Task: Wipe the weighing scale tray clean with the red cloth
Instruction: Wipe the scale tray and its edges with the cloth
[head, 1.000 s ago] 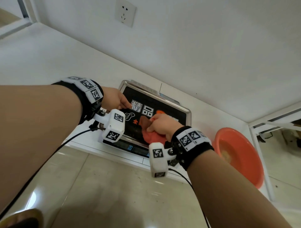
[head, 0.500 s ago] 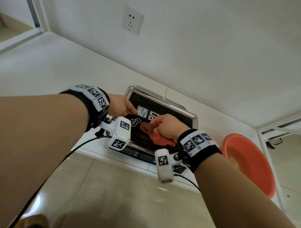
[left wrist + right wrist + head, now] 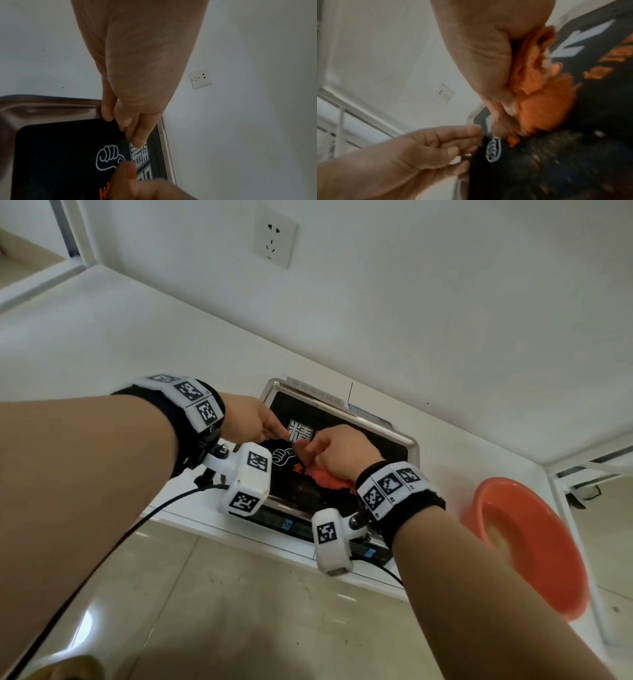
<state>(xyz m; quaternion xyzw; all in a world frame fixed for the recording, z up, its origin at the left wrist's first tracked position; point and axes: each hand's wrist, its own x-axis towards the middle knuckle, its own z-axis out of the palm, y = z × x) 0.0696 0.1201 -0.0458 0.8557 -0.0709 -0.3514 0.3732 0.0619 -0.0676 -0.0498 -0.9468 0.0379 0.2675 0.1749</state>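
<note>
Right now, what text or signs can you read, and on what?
"精品": white print on the black tray mat.
"全": orange print, same mat; other orange print covered by the red cloth or blurred.
Thumbs-up sign: white outline, same mat.
Scale panel labels: too small to read.

Half-hidden red cloth (image 3: 329, 480) under right hand (image 3: 342, 449)

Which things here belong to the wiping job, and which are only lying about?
Belong: fluffy red cloth, gripped by the right hand; steel scale tray with black printed mat; left hand, holding the tray's edge.
Lying about: round orange plastic basin; white wall socket.
</note>
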